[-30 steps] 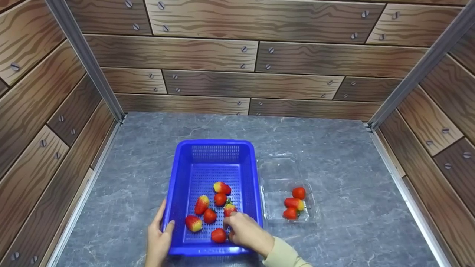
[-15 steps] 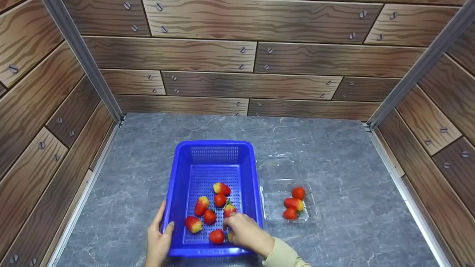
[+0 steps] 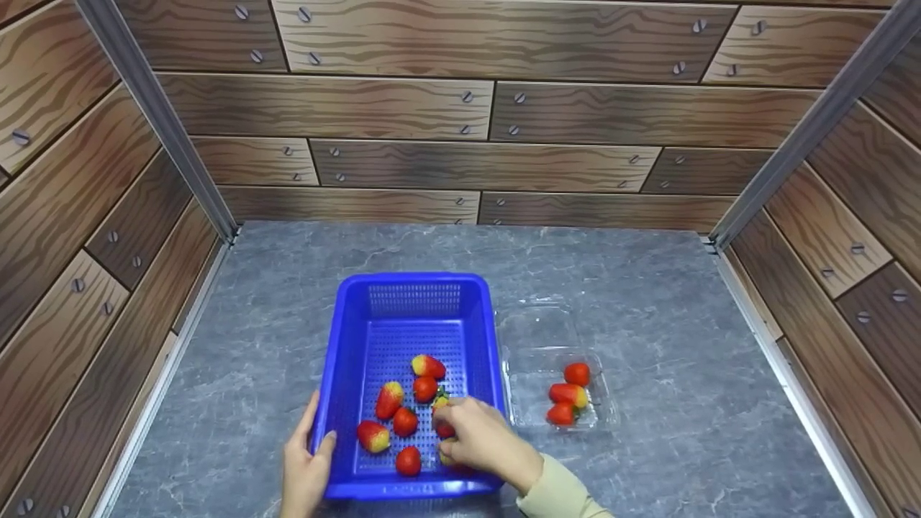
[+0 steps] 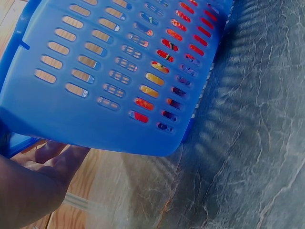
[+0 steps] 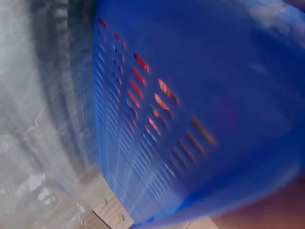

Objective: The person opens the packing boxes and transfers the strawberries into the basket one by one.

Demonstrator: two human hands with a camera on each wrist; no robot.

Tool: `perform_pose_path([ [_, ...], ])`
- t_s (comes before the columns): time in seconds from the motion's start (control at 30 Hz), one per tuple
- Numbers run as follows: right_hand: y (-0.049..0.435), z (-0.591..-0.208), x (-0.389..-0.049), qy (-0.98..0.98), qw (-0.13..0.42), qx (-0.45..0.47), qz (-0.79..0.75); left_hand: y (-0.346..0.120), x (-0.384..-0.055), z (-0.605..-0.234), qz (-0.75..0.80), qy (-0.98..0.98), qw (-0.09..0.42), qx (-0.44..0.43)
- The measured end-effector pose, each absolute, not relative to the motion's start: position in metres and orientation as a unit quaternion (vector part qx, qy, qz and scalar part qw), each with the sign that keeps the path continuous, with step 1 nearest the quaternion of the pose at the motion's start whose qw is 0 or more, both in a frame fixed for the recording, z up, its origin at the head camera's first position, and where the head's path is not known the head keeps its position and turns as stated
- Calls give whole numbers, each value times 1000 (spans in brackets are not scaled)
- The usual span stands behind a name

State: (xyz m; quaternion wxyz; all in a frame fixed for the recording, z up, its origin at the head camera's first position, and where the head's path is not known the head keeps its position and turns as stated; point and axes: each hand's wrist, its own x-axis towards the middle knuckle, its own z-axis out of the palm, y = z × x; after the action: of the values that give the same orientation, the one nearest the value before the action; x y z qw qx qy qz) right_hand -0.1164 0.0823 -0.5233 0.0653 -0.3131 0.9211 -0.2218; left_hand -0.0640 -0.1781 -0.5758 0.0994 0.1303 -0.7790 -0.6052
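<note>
A blue perforated plastic basket (image 3: 414, 302) holds several red strawberries, some with yellow ends. My left hand (image 3: 306, 464) grips its left rim, thumb over the edge and fingers along the outer wall; in the left wrist view that hand (image 4: 43, 176) shows beneath the basket rim. My right hand (image 3: 482, 442) reaches over the near right corner, its curled fingers and thumb around a red strawberry (image 3: 445, 429), which they partly hide. Another strawberry (image 3: 408, 460) lies just left of the fingers. In the right wrist view, fruit shows red through slots in the basket wall (image 5: 228, 109).
Right of the basket stands a clear plastic clamshell box (image 3: 529, 410), lid folded back, with 3 strawberries (image 3: 568, 394) along its right side. A grey marbled tabletop (image 3: 647, 302) lies under everything. Wood-patterned walls (image 3: 403, 108) enclose the back and sides.
The front strawberry has rolled a little to the left. My right hand has shifted slightly up and away from the near edge. The left hand keeps its hold on the rim.
</note>
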Motion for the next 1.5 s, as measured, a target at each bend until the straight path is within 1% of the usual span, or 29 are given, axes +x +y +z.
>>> perform_pose_path([
  [0.13,86,-518,-119,924,38,-316,-212,-178,-64,-576,-606,-779,95,130],
  [0.3,91,-510,-122,926,24,-307,-221,-179,-63,-578,-611,-776,91,128],
  [0.73,117,-497,-140,933,-48,-265,-240,-177,-64,-578,-608,-778,99,125],
  [0.9,128,-495,-145,933,-52,-246,-259,-178,-63,-578,-610,-777,93,126],
  [1.1,141,-495,-148,931,-64,-225,-281,-178,-62,-578,-613,-773,98,131],
  [1.5,169,-511,-154,948,-90,-173,-253,-178,-63,-576,-616,-771,97,130],
])
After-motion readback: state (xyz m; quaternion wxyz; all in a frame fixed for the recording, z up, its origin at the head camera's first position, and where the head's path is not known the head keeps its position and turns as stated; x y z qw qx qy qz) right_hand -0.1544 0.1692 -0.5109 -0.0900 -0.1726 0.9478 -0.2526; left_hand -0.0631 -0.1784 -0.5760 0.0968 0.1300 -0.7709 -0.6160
